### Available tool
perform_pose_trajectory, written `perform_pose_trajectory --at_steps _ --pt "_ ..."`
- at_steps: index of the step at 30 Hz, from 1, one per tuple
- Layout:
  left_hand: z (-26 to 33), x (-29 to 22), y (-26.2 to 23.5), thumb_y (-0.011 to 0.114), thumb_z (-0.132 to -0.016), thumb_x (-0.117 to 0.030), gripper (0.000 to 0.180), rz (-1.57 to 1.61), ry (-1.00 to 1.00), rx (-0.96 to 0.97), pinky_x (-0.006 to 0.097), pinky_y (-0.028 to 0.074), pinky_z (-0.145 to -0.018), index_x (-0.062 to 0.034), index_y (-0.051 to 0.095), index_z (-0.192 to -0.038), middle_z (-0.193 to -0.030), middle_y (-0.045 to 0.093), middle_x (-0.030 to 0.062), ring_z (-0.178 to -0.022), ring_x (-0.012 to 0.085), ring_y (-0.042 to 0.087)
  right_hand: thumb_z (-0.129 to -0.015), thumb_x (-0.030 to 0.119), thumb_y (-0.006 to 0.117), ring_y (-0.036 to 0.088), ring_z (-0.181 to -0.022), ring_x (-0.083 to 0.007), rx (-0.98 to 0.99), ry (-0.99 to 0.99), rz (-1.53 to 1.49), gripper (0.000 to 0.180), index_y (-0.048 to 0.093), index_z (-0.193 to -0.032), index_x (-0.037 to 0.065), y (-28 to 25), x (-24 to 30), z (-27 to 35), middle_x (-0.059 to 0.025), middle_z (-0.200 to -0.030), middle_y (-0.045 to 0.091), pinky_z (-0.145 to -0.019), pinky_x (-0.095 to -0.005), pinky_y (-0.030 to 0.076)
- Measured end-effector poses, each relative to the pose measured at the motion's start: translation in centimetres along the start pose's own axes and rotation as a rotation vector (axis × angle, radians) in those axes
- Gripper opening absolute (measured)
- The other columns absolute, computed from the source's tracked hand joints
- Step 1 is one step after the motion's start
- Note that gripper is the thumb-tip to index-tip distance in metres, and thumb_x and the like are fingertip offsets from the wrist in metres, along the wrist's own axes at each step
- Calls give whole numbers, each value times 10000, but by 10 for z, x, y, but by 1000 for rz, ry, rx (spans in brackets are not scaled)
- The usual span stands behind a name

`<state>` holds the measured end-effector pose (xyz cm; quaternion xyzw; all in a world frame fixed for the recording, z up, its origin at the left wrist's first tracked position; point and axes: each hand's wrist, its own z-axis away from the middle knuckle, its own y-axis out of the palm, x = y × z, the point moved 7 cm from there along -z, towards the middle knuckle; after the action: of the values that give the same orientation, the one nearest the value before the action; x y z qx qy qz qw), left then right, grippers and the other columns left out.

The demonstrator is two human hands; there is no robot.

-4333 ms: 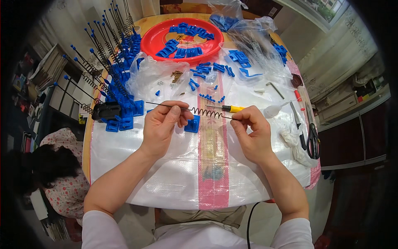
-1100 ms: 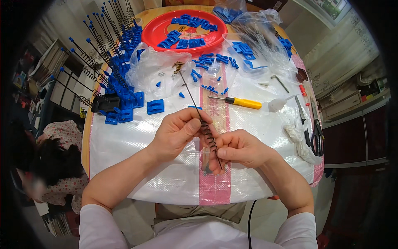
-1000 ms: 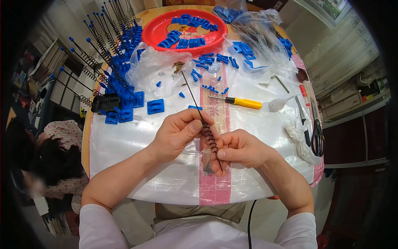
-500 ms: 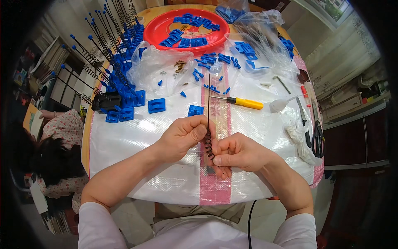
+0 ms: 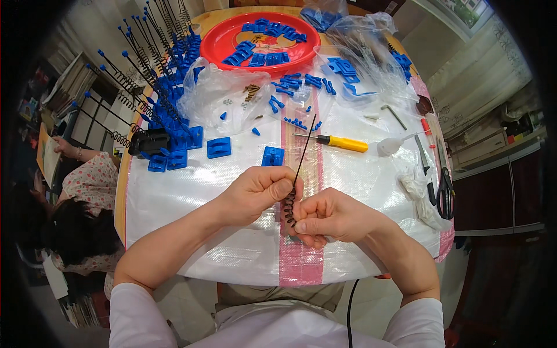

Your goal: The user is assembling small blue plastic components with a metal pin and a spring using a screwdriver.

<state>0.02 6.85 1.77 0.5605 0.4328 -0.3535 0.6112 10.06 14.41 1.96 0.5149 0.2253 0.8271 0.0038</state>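
Observation:
Between my hands is a black spring wire, coiled at its lower part, with a long straight end rising and leaning right. My left hand pinches it above the coil, thumb and fingers closed. My right hand grips the lower end of the coil between thumb and fingers. Just beyond my left hand lies a blue square base, and a second blue base lies farther left. A yellow-handled screwdriver lies beyond my right hand. Small blue caps sit on the sheet past the wire's tip.
Blue stands with upright spring wires crowd the left side. At the back stands a red tray of blue parts. Plastic bags, brass screws, a glue bottle and scissors lie around. A person sits at left.
The wire's straight end has tilted from nearly upright to the right. My hands keep their grip and have shifted only slightly.

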Motion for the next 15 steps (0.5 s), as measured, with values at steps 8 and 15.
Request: perform_pose_trajectory --at_steps 8,15 --pt "1 1 1 518 -1067 -286 290 -26 -33 7 232 470 -738 -23 637 -1045 -864 640 -16 -793 52 555 -997 128 604 555 -557 -73 -2 6 24 177 653 -947 -35 2 1 1 -50 -693 637 -505 -215 427" --pt "2 -4 2 525 -1064 -279 283 -76 -38 -3 226 461 -724 -22 641 -1047 -850 629 -25 -787 49 545 -995 132 611 549 -553 -71 -4 10 24 184 656 -945 -39 2 0 1 -47 -691 638 -504 -217 422"
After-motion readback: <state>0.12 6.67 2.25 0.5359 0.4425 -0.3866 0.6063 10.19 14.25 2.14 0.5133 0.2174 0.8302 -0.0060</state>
